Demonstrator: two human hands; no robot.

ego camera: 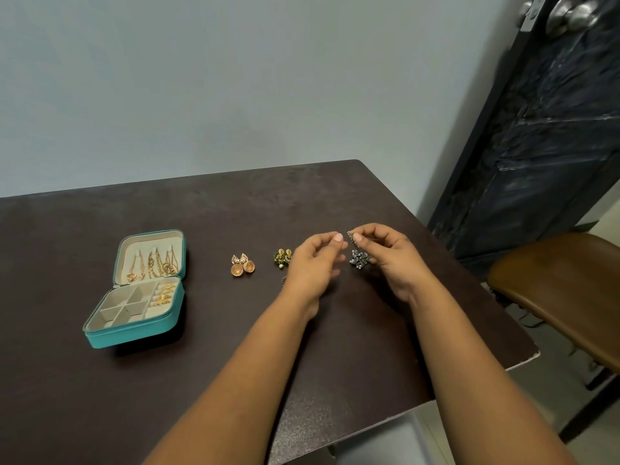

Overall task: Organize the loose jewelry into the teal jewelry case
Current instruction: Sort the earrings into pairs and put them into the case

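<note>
Pinching a silver beaded cluster earring (358, 256) in its fingers (360, 237), the right hand (389, 260) holds it above the dark desk (100, 397) near the right edge. The left hand (313, 263) hovers loosely curled, holding nothing. The open teal jewelry case (134, 337) sits well apart toward the left edge; a slack pinch could drop the dangling earring.

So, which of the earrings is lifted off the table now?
The silver beaded earring, pinched by the right hand. The gold pair and the green-and-gold pair lie on the table.
</note>
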